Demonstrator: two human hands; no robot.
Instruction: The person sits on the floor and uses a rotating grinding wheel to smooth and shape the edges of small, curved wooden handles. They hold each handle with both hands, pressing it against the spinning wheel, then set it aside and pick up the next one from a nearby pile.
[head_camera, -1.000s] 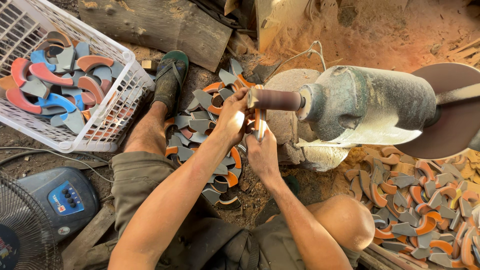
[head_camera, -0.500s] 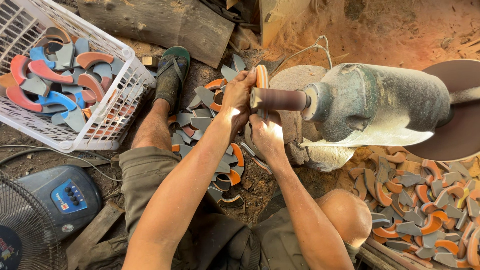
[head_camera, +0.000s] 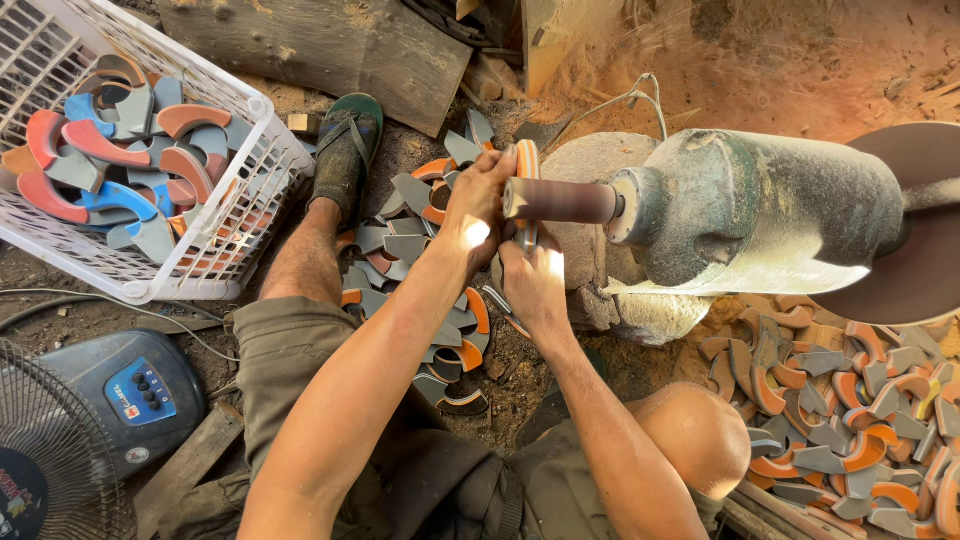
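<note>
A: What do the hands hold?

B: Both grip one curved orange-and-grey piece (head_camera: 527, 175), set on edge against the tip of the brown spindle (head_camera: 560, 200) that sticks out of the grey motor (head_camera: 750, 215). The left hand (head_camera: 478, 205) has its fingers pinched on the upper part; the right hand (head_camera: 533, 280) pinches the lower part from beneath.

A: And around them?

B: On the ground between the legs lies a pile of cut pieces (head_camera: 420, 250), beside the foot in a green sandal (head_camera: 347, 150). A second pile (head_camera: 850, 400) lies under the motor, by the right knee. The white basket (head_camera: 240, 200) at the left holds red, blue and grey pieces. A fan (head_camera: 70, 440) stands at the lower left.
</note>
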